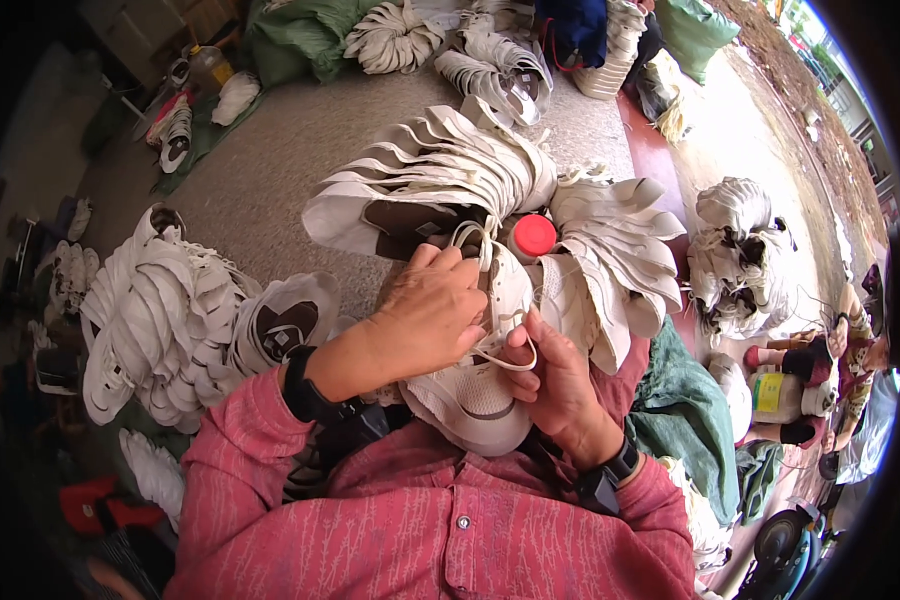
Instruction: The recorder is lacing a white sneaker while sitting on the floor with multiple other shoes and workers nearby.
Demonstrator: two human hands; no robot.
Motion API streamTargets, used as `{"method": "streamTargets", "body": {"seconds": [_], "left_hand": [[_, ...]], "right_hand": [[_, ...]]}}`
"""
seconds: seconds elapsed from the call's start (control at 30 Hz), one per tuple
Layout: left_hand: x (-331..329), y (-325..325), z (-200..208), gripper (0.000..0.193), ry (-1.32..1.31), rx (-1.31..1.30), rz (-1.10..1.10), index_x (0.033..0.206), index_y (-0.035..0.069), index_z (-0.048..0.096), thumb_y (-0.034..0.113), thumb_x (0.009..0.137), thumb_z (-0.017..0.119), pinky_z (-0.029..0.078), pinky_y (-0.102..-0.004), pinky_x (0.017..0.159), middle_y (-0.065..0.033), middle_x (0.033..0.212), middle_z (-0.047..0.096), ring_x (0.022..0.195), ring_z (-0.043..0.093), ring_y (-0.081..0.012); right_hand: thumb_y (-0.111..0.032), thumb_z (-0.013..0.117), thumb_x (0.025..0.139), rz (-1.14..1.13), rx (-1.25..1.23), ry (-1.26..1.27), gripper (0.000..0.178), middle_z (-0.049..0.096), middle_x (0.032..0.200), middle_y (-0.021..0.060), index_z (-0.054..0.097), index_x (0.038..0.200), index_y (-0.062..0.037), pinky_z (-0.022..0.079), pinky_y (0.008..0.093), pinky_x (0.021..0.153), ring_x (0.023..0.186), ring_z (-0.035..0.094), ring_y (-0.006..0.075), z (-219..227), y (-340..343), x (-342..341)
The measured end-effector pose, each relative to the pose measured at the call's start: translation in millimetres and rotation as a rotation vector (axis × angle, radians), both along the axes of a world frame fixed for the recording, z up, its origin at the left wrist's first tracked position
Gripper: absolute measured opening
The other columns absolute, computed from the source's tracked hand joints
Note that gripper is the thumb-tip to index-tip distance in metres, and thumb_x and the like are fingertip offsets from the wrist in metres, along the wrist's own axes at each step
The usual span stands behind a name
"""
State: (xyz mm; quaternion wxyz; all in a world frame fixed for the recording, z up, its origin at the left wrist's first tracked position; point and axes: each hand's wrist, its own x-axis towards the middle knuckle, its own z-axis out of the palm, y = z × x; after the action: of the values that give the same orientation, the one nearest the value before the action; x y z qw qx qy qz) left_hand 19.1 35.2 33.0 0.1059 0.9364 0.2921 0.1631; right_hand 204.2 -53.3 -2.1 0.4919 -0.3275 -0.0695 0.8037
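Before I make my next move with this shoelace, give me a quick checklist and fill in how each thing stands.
1. Right hand has the lace: ok, a loop hangs at its thumb and fingers.
2. Left hand has a firm grip: cannot tell, it lies against the work with its fingertips hidden.
3. Eyelet side of the white shoe upper visible: ok, it shows between the hands.
4. Lace evenly threaded: cannot tell, the fingers cover part of it.
5. Space clear around the hands: not ok, the red-capped container and a fanned stack of uppers crowd close.
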Motion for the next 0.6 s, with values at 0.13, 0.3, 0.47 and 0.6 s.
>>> {"method": "streamTargets", "body": {"seconds": [0.13,0.3,0.47,0.6], "left_hand": [[2,-2,11,0.013,-0.001,0.205,0.057,0.07,0.007,0.058,0.014,0.069,0.069,0.036,-0.0403,0.086,-0.0079,0.084,0.05,0.089,0.049,-0.0261],[-6,13,62,0.011,0.111,0.567,0.195,0.074,0.007,0.057,0.01,0.07,0.066,0.037,-0.0407,0.086,-0.0079,0.083,0.048,0.085,0.05,-0.0259],[-31,22,84,0.016,-0.024,0.594,0.35,0.083,0.009,0.059,0.018,0.077,0.071,0.039,-0.0382,0.082,-0.0069,0.084,0.052,0.084,0.052,-0.0249],[-61,-22,45,0.026,-0.088,-0.036,0.258,0.09,0.008,0.059,0.025,0.079,0.074,0.042,-0.038,0.073,-0.0078,0.088,0.056,0.079,0.054,-0.028]], "right_hand": [[-0.04,0.052,0.099,0.039,-0.05,-0.022,0.036,0.047,0.06,-0.0011,0.061,0.084,-0.0088,0.027,0.0241,0.039,0.043,0.037,0.0096,-20,2,-1],[-0.041,0.05,0.101,0.09,-0.05,0.052,0.041,0.046,0.057,0.0002,0.057,0.078,-0.0083,0.028,0.0245,0.037,0.04,0.036,0.0104,-37,3,-4],[-0.041,0.046,0.102,0.114,-0.029,-0.03,0.041,0.045,0.057,-0.0002,0.056,0.081,-0.0066,0.031,0.0251,0.037,0.04,0.037,0.0111,-32,2,-6],[-0.029,0.051,0.102,0.175,0.249,-0.502,0.029,0.053,0.063,0.0012,0.061,0.097,-0.0021,0.037,0.0249,0.043,0.047,0.046,0.0118,12,2,0]]}}
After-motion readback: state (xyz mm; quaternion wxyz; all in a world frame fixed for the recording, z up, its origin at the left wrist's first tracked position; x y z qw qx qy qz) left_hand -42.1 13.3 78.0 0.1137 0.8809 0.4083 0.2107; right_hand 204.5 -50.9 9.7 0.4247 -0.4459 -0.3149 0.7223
